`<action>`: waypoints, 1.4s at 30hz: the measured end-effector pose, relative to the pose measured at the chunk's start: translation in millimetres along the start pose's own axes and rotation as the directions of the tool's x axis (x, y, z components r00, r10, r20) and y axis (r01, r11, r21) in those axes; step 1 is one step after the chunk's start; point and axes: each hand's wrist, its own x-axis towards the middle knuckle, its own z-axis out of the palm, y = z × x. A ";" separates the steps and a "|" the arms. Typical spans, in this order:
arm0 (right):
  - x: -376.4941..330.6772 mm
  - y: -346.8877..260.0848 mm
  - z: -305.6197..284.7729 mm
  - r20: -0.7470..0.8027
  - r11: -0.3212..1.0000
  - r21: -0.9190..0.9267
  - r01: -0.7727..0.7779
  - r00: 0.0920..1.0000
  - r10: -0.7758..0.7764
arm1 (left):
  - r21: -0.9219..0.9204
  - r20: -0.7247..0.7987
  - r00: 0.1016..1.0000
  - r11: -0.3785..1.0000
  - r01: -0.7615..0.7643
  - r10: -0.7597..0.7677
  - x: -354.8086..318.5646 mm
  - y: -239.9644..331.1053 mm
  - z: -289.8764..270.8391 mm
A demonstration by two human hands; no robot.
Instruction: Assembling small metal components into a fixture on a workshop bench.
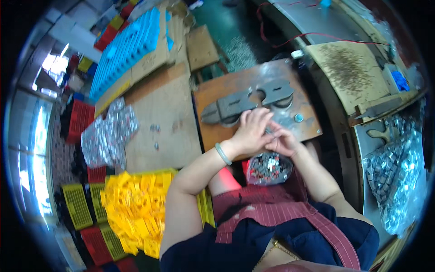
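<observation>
My left hand [252, 130] and my right hand [282, 141] are pressed together at the near edge of a rusty metal plate [217, 90]. Between their fingertips sits a small thin metal part [269, 132], mostly hidden; which hand grips it is unclear. A grey metal jig [247, 100] with curved cut-outs lies on the plate just beyond my fingers. A small bin of dark and reddish metal parts [268, 167] rests on my lap under my hands. A pale bangle [222, 153] circles my left wrist.
A clear bag of shiny metal parts [108, 133] lies on the wooden bench at left. Yellow plastic pieces [133, 206] are heaped near my left elbow. Blue trays [127, 47] are stacked far left. More bagged metal parts [398, 172] sit at right.
</observation>
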 end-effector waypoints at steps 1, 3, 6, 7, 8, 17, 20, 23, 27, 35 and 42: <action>1.1 -5.1 4.7 0.089 0.991 -0.136 -0.013 0.996 0.025 | 0.001 -0.006 1.000 1.000 0.030 -0.030 -17.1 6.5 -4.6; -0.8 8.8 -22.6 0.194 0.766 -0.643 -0.008 0.966 0.173 | -0.100 -0.008 0.990 0.985 0.141 -0.142 -55.7 12.2 -16.3; -27.7 31.7 28.2 0.453 -0.060 -0.883 0.466 0.878 0.156 | -0.013 -0.202 0.847 0.867 0.499 -0.491 -120.8 -35.8 -68.2; -30.0 39.3 28.8 0.448 -0.103 -0.874 0.475 0.870 0.209 | 0.011 -0.226 0.784 0.803 0.595 -0.578 -142.8 -56.1 -91.1; -31.5 48.1 32.5 0.442 -0.146 -0.860 0.489 0.857 0.265 | 0.090 -0.294 0.755 0.770 0.632 -0.586 -182.0 -85.8 -105.8; 205.9 172.5 147.4 0.591 -0.289 -0.751 0.594 0.800 0.107 | 0.212 -0.234 0.094 0.044 0.976 -0.968 -304.9 -160.5 -167.4; 307.6 230.1 158.5 0.544 -0.400 -0.800 0.447 0.822 -0.171 | 0.168 -0.176 0.224 0.195 0.966 -0.959 -291.0 -158.6 -155.5; 350.7 250.6 161.8 0.458 -0.509 -0.779 0.366 0.887 -0.063 | 0.076 -0.118 0.284 0.276 0.958 -0.952 -317.8 -170.3 -161.3; 340.0 222.3 145.7 0.491 -0.442 -0.780 0.442 0.871 0.006 | -0.051 -0.113 0.219 0.226 0.973 -0.969 -316.1 -179.8 -169.9; 268.8 188.1 113.0 0.565 -0.245 -0.805 0.540 0.824 -0.039 | 0.259 -0.224 0.321 0.262 0.930 -0.920 -291.4 -179.2 -163.3; 244.2 147.4 92.8 0.618 -0.428 -0.672 0.604 0.776 0.125 | -0.439 -0.200 0.465 0.503 0.744 -0.862 -198.5 -182.1 -139.4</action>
